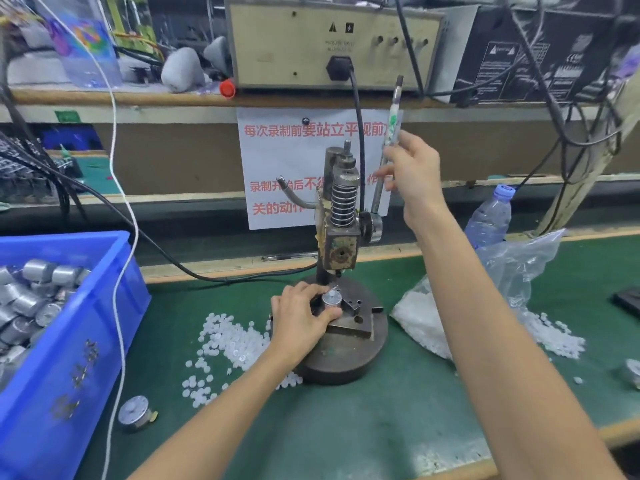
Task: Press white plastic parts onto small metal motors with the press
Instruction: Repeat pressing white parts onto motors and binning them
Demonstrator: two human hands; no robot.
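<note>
On round dark iron press base (346, 362): small silver metal motor (331, 300) is pinched in left hand (301, 320).
Thin grey metal lever (394, 112): upright, it is clasped by right hand (412, 174).

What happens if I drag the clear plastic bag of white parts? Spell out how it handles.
The clear plastic bag looks crumpled, so likely floppy. Small white plastic parts already lie spilled beside it, so dragging would probably scatter more.

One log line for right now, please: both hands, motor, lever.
left hand: holds motor on press fixture | right hand: grips lever, raised | white parts: loose on mat | stage: not yet pressed
</note>
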